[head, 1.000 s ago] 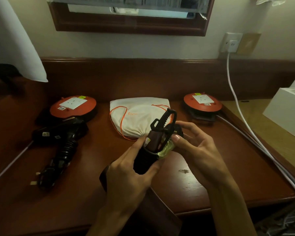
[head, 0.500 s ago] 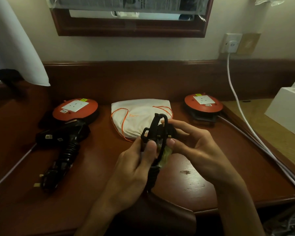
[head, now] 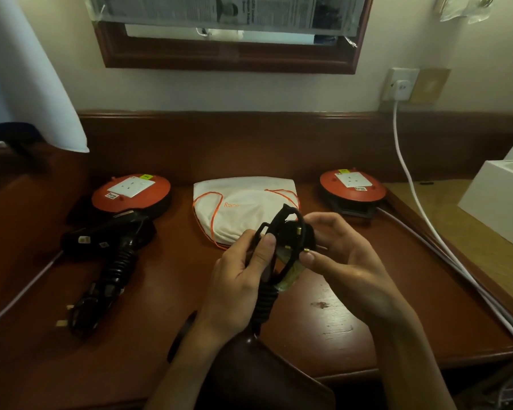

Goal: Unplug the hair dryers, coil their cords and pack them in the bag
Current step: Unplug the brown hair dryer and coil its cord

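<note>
Over the middle of the wooden desk (head: 353,329) both my hands hold a black hair dryer's coiled cord (head: 264,303). My left hand (head: 237,285) grips the ribbed cord, thumb up against a cord loop. My right hand (head: 341,255) pinches the black plug (head: 299,236), its brass pins showing. The dryer's dark body (head: 249,377) hangs below, near my lap. A second black hair dryer (head: 107,235) lies on the desk at the left with its cord bundled and its plug (head: 71,315) unplugged. The white drawstring bag (head: 243,202) with orange cord lies flat behind my hands.
Two orange cable reels with sockets sit at the back, one on the left (head: 131,193) and one on the right (head: 353,186). A white cable (head: 412,184) runs from the wall socket (head: 400,87) down the right side. A white box (head: 498,199) stands at the right.
My hands have turned the cord and plug. The plug's pins now face me and more of the ribbed cord shows below my left hand. The view shifted slightly.
</note>
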